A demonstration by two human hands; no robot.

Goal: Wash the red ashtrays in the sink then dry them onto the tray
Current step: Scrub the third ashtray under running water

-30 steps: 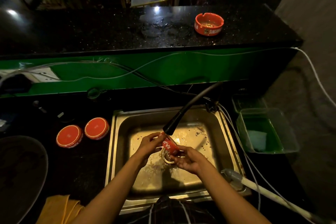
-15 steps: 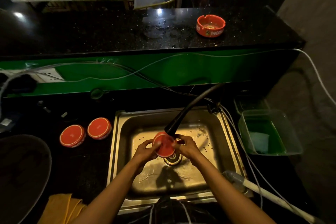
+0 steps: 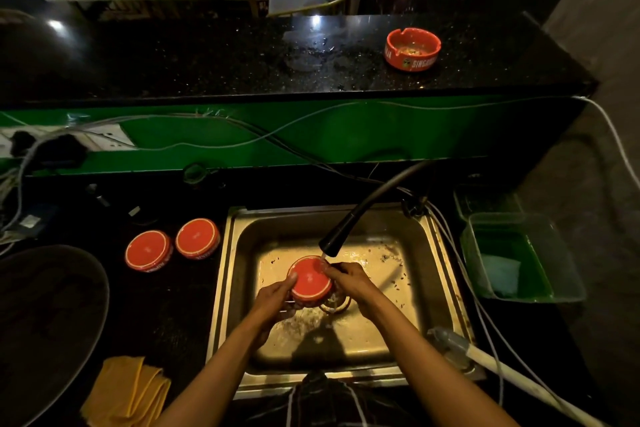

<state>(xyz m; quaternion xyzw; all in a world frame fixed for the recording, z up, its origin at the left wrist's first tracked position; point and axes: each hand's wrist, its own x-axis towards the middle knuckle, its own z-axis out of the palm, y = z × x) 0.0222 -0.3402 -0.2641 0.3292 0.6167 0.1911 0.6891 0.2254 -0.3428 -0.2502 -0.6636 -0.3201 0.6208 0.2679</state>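
Steel sink [image 3: 239,288], black granite counter [image 3: 207,59] (dim)

Red ashtrays, steel sink and dark tray, all placed relative to the sink

One red ashtray [image 3: 310,280] is held upside down over the sink [image 3: 443,274] basin, its flat round base with a pale ring facing up, under the water just above the drain. Two more upturned ashtrays [image 3: 148,251] [image 3: 197,238] sit side by side just left of the sink. A fourth ashtray [image 3: 412,50] stands upright, with debris inside, on the raised counter behind the sink. The dark round tray [image 3: 52,315] lies far left.
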